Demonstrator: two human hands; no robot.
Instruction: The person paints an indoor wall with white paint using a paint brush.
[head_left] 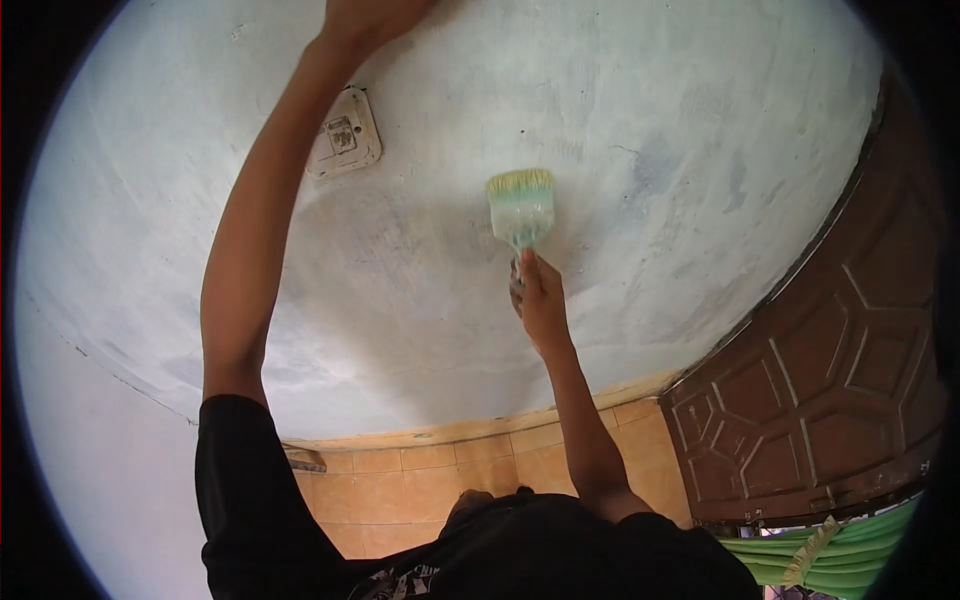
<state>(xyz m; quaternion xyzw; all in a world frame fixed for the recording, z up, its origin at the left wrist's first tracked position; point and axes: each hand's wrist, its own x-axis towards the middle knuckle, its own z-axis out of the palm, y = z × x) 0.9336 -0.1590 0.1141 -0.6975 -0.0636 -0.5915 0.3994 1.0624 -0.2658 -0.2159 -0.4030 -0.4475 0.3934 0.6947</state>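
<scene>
My right hand [540, 298] is closed round the handle of a wide paintbrush [522, 212]. The brush points upward, its yellowish bristles against or close to the wall; contact cannot be made out. Pale paint covers its head. Up at the top edge, my left hand [375, 18] is partly cut off by the frame and its fingers are hidden. It is at the whitish, patchy wall [440, 150], above a light switch [343, 134] that my forearm partly covers.
A brown panelled door [800, 380] stands on the right. Orange floor tiles [430, 490] run along the foot of the wall. Green cloth [850, 555] hangs at the lower right. A small dark piece of wood [305, 460] lies by the wall at lower left.
</scene>
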